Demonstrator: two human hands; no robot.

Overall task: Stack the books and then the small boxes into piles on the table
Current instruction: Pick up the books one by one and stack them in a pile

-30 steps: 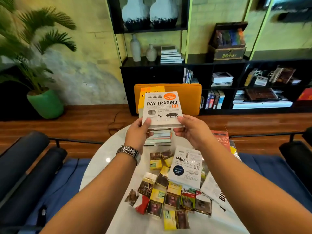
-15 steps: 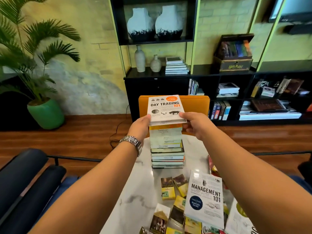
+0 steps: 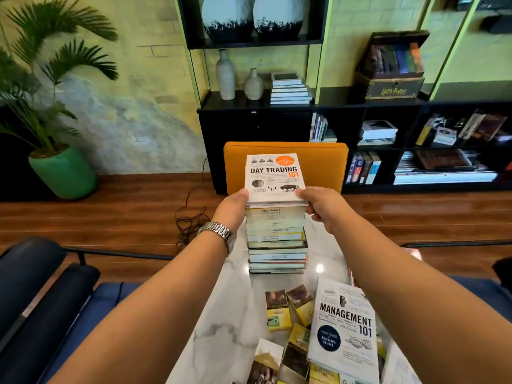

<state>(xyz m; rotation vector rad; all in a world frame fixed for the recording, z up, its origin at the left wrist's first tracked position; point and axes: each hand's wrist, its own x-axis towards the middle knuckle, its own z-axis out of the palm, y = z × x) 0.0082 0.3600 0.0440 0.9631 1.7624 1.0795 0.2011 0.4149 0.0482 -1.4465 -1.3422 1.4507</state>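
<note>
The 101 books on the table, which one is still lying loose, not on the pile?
The Management 101 book, lying flat over the small boxes. The Day Trading 101 book tops the book pile, held by both hands.

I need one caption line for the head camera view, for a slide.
Both hands, left hand and right hand, hold the Day Trading 101 book on top of the book pile.

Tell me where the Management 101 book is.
In the head view, the Management 101 book lies low and right on the table, partly over small boxes, under the right forearm.
</note>
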